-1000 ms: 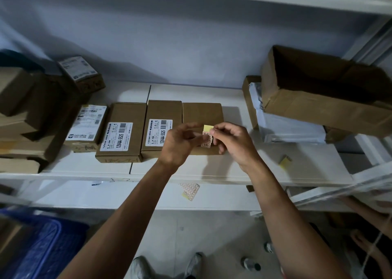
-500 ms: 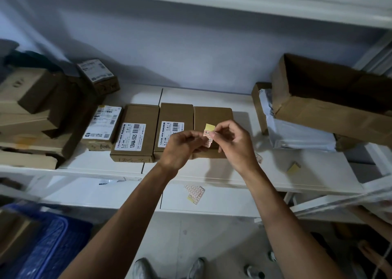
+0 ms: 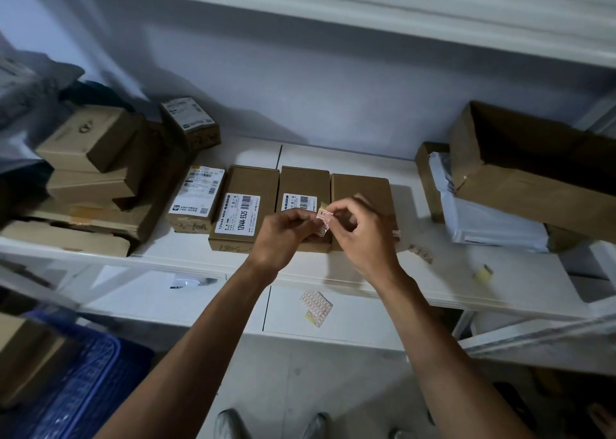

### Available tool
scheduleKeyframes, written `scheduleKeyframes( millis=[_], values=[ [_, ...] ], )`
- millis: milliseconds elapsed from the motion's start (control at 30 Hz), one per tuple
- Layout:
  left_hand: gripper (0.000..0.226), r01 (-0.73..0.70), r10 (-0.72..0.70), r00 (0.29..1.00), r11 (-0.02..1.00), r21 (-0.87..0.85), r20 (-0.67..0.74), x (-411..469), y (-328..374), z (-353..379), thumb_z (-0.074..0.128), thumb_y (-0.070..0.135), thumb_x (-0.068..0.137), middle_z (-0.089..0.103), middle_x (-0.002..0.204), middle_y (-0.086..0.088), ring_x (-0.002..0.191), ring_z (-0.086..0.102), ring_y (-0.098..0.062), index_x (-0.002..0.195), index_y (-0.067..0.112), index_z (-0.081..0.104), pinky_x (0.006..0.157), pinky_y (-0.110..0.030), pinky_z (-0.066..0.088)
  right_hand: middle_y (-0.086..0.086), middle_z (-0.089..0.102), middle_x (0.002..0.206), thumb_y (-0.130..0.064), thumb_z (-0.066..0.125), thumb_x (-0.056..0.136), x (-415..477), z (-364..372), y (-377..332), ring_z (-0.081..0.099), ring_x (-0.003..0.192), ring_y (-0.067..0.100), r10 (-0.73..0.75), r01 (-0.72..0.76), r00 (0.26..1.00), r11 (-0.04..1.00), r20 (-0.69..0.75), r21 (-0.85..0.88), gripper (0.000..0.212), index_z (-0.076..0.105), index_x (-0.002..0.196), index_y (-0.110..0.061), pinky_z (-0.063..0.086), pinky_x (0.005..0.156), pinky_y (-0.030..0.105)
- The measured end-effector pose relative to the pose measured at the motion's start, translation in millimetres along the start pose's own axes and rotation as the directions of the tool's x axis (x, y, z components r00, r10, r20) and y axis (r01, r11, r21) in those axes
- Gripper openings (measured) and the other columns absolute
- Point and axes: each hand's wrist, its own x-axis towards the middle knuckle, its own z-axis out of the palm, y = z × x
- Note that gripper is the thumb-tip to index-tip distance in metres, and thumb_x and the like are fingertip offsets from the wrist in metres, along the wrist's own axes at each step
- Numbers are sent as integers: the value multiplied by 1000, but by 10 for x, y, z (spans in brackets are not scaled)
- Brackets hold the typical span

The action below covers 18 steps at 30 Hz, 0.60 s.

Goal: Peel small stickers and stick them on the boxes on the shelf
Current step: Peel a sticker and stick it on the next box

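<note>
A small strip of stickers [image 3: 322, 221] is pinched between both hands above the shelf's front. My left hand [image 3: 283, 238] grips its lower part. My right hand [image 3: 361, 235] pinches a small sticker at the strip's top between thumb and forefinger. Behind the hands, flat brown boxes lie side by side on the white shelf [image 3: 500, 282]: a labelled box [image 3: 245, 205], a second labelled box [image 3: 301, 192] and a plain box [image 3: 361, 187]. Further left lies a smaller labelled box [image 3: 196, 202].
Stacked cardboard boxes [image 3: 90, 172] fill the shelf's left end. An open carton [image 3: 533, 172] rests on white bags at the right. Loose stickers [image 3: 420, 252] and a yellow scrap [image 3: 483, 273] lie on the shelf. A sticker sheet [image 3: 316, 307] lies on the lower shelf. A blue crate [image 3: 83, 388] stands bottom left.
The camera view has tilted up slightly. My hands stay together on the strip, and my right fingers have worked a small sticker up at its top.
</note>
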Motion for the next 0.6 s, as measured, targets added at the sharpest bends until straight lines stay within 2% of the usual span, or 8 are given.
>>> scheduleKeyframes(
  millis=[133,267,367,433,533,600],
  values=[
    [14,15,-15,1000,1000,-13,-9,-39,14,-126,69,4,89,73,85,-16,81,70,-24,98,-7,70,84,-29,60,-12,57,89,-19,76,88,-4,97,-129,52,70,-10,-23,23,1000,1000,-17,-15,5,72,90,-16,35,64,5],
    [19,17,-18,999,999,-29,-33,-48,27,-247,69,3,89,72,88,-20,81,70,-27,101,-12,68,82,-28,60,-19,51,81,-16,76,86,4,197,-209,51,62,-5,-18,18,1000,1000,-15,1,4,72,88,-16,38,61,12],
    [18,26,-27,999,999,-33,-45,-54,24,-292,69,2,89,72,87,-21,80,69,-28,99,-12,69,76,-26,60,-21,50,80,-16,75,85,12,238,-258,52,62,-4,-30,30,999,999,-16,-19,3,73,88,-17,35,59,10],
    [16,26,-27,998,999,-31,-60,-53,23,-312,69,1,88,71,85,-20,79,68,-27,98,-11,70,71,-23,59,-19,54,82,-16,75,85,19,268,-287,53,63,-1,-32,32,999,999,-16,0,3,73,88,-18,38,60,11],
    [17,35,-37,996,999,-25,-82,-49,26,-330,71,1,87,72,83,-17,77,68,-25,102,-6,70,68,-24,58,-11,71,89,-18,73,87,43,339,-275,64,73,5,58,-60,998,991,21,120,4,73,89,-20,56,69,30],
    [21,28,-29,994,1000,-14,-105,-45,20,-347,72,2,86,73,81,-13,69,68,-20,107,2,69,62,-22,56,-9,75,90,-18,71,87,63,354,-284,69,78,10,169,-180,983,952,68,247,5,73,89,-23,58,73,36]
  ],
)
